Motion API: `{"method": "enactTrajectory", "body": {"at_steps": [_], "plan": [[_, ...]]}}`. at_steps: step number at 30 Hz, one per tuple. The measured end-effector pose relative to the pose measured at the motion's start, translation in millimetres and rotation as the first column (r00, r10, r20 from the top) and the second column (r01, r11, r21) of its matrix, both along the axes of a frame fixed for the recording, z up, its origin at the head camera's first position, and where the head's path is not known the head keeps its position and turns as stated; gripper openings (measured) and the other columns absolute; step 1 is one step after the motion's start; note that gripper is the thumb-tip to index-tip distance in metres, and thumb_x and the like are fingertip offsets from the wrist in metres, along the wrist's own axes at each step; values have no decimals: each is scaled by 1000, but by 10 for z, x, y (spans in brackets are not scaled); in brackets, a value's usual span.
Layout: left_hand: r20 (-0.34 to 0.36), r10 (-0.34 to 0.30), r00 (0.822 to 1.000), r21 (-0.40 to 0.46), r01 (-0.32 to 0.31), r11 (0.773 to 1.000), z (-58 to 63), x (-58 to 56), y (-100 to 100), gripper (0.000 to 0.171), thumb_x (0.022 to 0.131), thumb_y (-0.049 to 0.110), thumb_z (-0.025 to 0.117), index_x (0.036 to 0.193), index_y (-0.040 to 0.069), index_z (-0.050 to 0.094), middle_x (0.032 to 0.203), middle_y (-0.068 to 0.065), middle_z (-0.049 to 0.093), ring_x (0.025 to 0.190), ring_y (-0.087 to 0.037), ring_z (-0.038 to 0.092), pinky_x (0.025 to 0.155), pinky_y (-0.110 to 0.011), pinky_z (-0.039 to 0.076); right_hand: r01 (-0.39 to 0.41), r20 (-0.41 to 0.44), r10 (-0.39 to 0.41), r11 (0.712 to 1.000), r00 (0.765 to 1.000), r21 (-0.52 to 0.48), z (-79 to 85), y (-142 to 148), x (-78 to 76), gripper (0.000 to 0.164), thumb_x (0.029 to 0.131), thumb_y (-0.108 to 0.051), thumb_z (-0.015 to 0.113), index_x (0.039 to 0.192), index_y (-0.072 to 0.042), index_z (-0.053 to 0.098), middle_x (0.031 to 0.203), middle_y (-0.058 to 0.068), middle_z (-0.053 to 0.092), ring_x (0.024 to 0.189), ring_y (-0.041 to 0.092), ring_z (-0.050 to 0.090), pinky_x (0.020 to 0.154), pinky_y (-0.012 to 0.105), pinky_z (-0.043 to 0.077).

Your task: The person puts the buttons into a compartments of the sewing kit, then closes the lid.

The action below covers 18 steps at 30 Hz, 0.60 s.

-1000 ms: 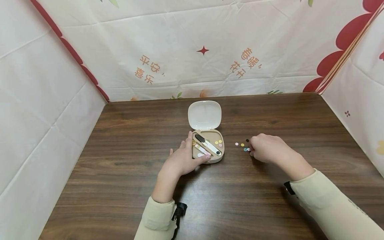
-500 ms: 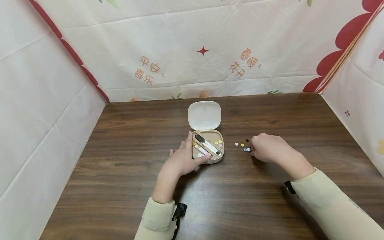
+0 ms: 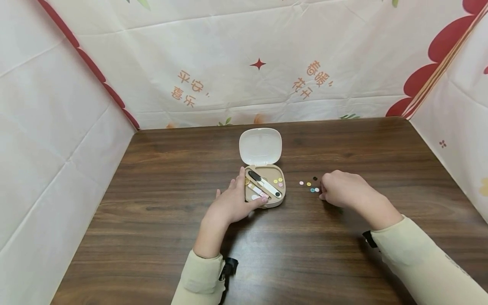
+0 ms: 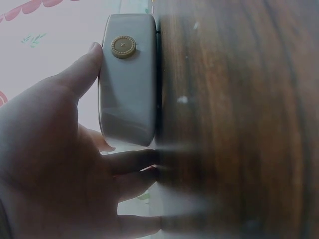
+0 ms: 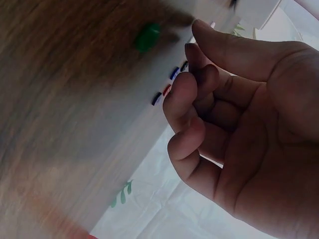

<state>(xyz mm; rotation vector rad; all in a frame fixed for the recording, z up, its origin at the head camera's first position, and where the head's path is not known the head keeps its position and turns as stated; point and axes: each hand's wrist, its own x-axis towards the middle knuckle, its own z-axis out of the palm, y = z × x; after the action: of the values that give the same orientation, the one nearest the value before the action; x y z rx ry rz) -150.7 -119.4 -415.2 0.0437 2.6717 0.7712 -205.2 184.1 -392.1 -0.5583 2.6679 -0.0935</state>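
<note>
Five loose buttons (image 3: 309, 184) lie on the desk (image 3: 301, 245) in the head view, between the box (image 3: 275, 204) and the right hand (image 3: 348, 189); a dim green thing (image 3: 340, 210) newly shows by that hand, perhaps a piece just let go. Left wrist view: the left hand (image 4: 55, 149) has fingers straight and spread, thumb touching the box. Right wrist view: curled fingers, thumb and index slightly apart, nothing visible held.

Orange lettering (image 3: 184, 76) on the white backdrop cloth (image 3: 228, 46) reads 平安喜乐 (image 3: 196, 86) left and 春暖花开 (image 3: 322, 78) right
</note>
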Motion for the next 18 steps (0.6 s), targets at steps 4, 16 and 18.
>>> {"method": "enactTrajectory", "body": {"at_steps": [4,16,18], "plan": [[3,1,1000,2,-1,1000,-13,-13,-4,118,92,79,61,173,21,-4,174,-23,28,164,-37,28,131,-70,14,15,36,-16,1000,999,5,24,22,16,20,99,-22,73,79,-19,71,72,-2,58,66,15,51,63,36,43],[7,1,1000,5,-1,1000,-47,-35,-6,118,92,79,61,173,22,-4,175,-23,27,164,-35,27,131,-69,13,22,83,-30,996,996,91,81,196,171,26,93,-21,80,76,-15,60,75,-1,59,68,17,52,62,40,45],[2,0,1000,8,0,1000,-71,-44,-14,120,91,81,60,173,22,-5,174,-23,27,164,-36,27,131,-70,14,27,88,-36,995,995,98,84,240,203,27,93,-20,80,76,-14,60,74,-1,58,67,17,52,62,40,45]]}}
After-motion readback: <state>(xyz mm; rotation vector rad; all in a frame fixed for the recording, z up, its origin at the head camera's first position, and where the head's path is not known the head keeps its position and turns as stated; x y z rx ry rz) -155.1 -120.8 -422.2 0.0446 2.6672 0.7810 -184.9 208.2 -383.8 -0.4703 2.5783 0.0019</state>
